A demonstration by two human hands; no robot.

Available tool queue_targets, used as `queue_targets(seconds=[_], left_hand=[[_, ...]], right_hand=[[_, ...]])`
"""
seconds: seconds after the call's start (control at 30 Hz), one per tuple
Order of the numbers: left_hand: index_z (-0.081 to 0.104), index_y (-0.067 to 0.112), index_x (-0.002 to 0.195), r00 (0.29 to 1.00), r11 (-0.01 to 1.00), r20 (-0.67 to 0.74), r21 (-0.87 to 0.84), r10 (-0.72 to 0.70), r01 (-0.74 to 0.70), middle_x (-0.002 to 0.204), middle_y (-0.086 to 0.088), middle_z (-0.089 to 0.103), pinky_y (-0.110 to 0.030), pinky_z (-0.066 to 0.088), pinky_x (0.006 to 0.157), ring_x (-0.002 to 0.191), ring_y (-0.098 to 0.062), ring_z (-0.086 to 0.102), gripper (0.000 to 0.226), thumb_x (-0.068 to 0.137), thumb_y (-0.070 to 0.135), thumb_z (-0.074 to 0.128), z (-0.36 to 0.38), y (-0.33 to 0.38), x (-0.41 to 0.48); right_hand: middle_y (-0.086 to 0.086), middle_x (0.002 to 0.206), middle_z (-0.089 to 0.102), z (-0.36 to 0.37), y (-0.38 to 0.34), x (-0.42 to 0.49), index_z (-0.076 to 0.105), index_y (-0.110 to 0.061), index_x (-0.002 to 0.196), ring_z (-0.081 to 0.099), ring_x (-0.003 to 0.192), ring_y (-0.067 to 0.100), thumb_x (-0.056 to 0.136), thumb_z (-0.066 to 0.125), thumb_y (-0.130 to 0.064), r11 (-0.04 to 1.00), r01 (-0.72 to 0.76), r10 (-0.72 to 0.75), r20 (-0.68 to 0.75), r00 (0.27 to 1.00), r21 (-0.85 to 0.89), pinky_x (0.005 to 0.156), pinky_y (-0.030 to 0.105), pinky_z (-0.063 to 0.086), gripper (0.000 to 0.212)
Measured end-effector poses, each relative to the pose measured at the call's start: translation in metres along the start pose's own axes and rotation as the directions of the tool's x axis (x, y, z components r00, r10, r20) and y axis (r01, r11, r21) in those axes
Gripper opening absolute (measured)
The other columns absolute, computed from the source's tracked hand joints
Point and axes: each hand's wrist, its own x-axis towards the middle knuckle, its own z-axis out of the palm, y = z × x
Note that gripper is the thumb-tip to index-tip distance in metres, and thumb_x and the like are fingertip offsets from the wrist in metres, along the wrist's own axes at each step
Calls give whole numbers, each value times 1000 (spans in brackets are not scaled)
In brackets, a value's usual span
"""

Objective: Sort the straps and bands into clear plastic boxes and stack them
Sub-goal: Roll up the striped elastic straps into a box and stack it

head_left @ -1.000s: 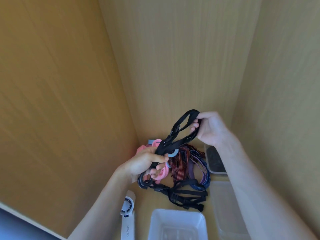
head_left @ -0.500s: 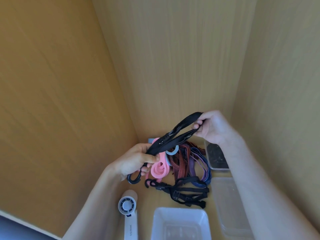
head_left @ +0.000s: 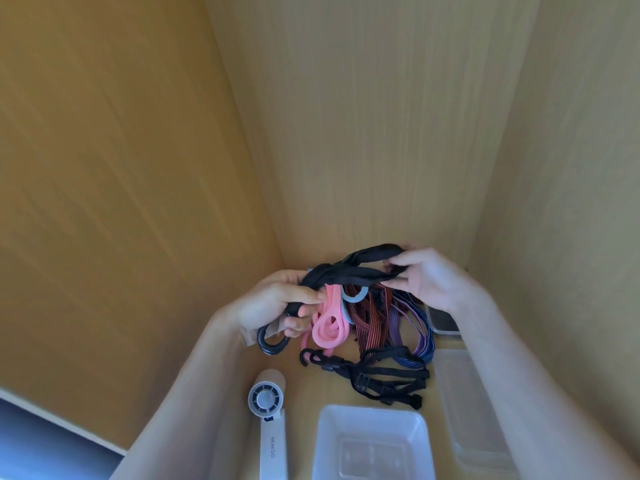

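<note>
Between both hands, folded black strap

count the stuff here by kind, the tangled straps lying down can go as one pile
clear plastic boxes: 3 (front, right, far right)
handheld fan: 1
black strap, held up by left hand and right hand: 1
loose pile of straps and bands: 1
total: 6
</note>
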Motion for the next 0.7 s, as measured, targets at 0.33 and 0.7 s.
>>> queue_targets(seconds=[0.33, 0.7], left_hand=[[47, -18, 117, 968, 961, 128, 201, -217, 188, 58, -1, 42, -20, 35, 38, 40, -10, 39, 51, 91, 21, 68, 1, 13, 7], [73, 14, 108, 999, 987, -19, 152, -47, 49, 63, 0, 40, -18, 32, 41, 43, -7, 34, 16, 95, 20, 65, -25, -1, -10]], right_hand=[[-34, 151, 34, 40, -3, -16, 35, -75, 129, 35, 135, -8, 51, 88, -67, 590, 244, 8, 309, 951, -769, 108, 26, 34, 95], [-4, 57, 38, 19, 6, -3, 56, -10, 91, 38, 52, 13, 92, 72, -28, 823, 72, 141, 326, 935, -563, 55, 30, 48, 24]])
